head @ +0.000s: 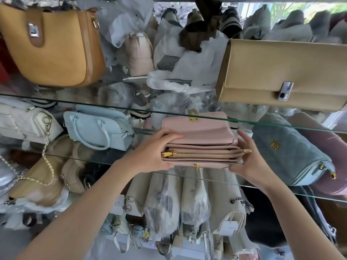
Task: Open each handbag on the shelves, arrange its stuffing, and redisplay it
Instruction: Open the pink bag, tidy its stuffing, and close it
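Observation:
A pale pink handbag [199, 136] with a gold clasp and a gold zipper along its top sits between two glass shelves at the centre. Its flap is lifted back, showing the zipped compartments. My left hand [152, 151] grips its left end, thumb on top and fingers curled under. My right hand [247, 162] holds its right end, fingers curled around the side. No stuffing is visible.
A mustard bag [54, 47] and a beige clutch [285, 72] stand on the upper glass shelf [93, 105]. A light blue bag [97, 126], a white chain bag [26, 119] and a quilted blue bag [293, 152] flank the pink one. Wrapped bags crowd below.

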